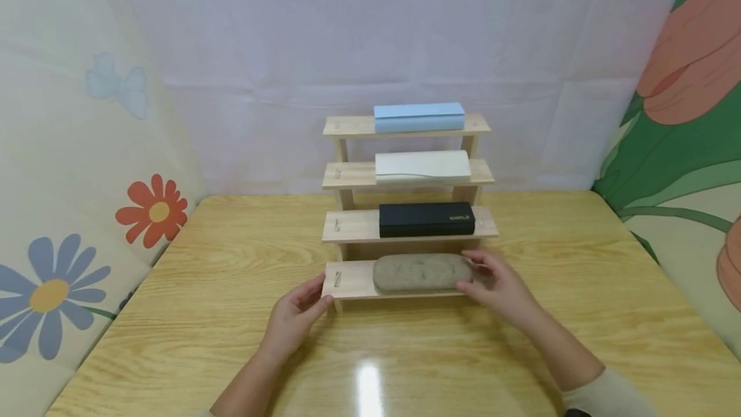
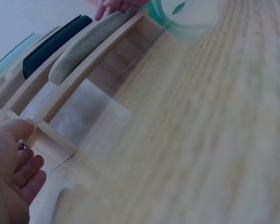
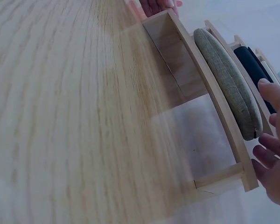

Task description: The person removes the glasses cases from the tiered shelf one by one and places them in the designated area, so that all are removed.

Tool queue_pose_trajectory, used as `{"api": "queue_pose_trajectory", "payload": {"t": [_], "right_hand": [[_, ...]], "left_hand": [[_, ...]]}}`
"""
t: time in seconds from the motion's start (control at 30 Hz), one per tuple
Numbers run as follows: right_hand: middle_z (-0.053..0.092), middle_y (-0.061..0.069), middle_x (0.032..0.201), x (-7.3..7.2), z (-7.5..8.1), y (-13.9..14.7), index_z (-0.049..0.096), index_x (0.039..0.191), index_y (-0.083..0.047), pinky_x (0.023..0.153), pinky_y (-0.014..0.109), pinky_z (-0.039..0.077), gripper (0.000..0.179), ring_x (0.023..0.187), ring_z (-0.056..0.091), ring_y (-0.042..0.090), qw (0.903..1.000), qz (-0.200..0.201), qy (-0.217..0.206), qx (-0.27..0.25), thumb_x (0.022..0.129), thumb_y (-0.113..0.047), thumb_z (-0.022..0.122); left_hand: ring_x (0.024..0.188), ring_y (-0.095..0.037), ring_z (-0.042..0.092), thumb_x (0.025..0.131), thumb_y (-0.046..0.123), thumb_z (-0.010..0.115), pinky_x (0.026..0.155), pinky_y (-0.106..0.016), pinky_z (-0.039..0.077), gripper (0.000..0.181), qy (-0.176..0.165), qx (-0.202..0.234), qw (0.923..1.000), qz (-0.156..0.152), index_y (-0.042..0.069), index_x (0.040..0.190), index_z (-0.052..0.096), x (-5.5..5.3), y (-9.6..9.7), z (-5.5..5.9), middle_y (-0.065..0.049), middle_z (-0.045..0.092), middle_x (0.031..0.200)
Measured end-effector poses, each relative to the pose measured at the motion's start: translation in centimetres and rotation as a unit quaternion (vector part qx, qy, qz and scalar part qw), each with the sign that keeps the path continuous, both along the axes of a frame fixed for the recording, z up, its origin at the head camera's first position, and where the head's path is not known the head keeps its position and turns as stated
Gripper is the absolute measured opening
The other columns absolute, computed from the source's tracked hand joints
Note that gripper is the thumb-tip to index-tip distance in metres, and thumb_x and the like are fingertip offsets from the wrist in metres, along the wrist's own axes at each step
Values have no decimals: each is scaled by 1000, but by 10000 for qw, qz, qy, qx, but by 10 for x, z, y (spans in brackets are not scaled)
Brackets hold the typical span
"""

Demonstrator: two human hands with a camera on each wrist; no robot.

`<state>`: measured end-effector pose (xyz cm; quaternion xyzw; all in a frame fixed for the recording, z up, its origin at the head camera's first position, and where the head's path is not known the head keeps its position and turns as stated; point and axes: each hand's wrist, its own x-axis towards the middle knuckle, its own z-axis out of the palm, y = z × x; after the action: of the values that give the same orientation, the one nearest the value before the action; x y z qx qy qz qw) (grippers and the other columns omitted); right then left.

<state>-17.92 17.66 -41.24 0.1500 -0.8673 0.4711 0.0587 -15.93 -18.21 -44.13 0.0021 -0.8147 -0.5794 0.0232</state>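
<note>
The left hand point(image 1: 295, 317) pinches the wooden rack point(image 1: 354, 280); the right hand point(image 1: 502, 285) has fingers spread about one end of the rounded, mottled grey case point(image 1: 422, 273), contact unclear. Its lengthwise seam shows from the right wrist; beyond those fingers, the black case point(image 1: 422, 220) shows gold lettering only from the head.

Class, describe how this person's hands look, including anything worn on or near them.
Both the left hand and right hand are bare, with no gloves or rings showing. A pale greyish right sleeve is visible; a black item at its edge is too cropped to identify.
</note>
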Motion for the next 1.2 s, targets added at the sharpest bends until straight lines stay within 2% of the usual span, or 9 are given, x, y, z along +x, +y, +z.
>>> {"api": "queue_pose_trajectory", "payload": {"t": [0.23,0.47,0.63,1.2], "right_hand": [[58,21,130,-5,1,-5,55,131,4,103,51,50,55,120,56,38,9992,289,121,265,85,-16,77],[58,19,133,-11,1,-11,56,133,-2,100,53,50,59,121,56,37,9970,354,162,668,83,-22,80],[58,19,133,-14,1,-16,57,132,-4,104,58,46,62,122,55,40,9957,415,203,805,80,-25,82],[55,17,137,-20,0,-28,56,135,-10,100,58,48,70,123,53,38,9925,621,44,1056,75,-32,86]], "left_hand": [[124,-34,59,90,9,69,97,-27,55,45,33,-12,9999,96,-1,133,57,1,1,0,-17,58,137],[122,-34,60,90,7,70,94,-25,56,44,60,36,9999,133,-1,131,58,2,1,0,-18,60,135],[121,-34,61,90,6,69,93,-23,56,43,76,114,9998,124,-1,131,58,3,1,-1,-18,60,134],[121,-34,60,89,6,70,92,-22,57,44,183,55,9997,127,-2,131,59,2,-1,-4,-18,60,134]]}}
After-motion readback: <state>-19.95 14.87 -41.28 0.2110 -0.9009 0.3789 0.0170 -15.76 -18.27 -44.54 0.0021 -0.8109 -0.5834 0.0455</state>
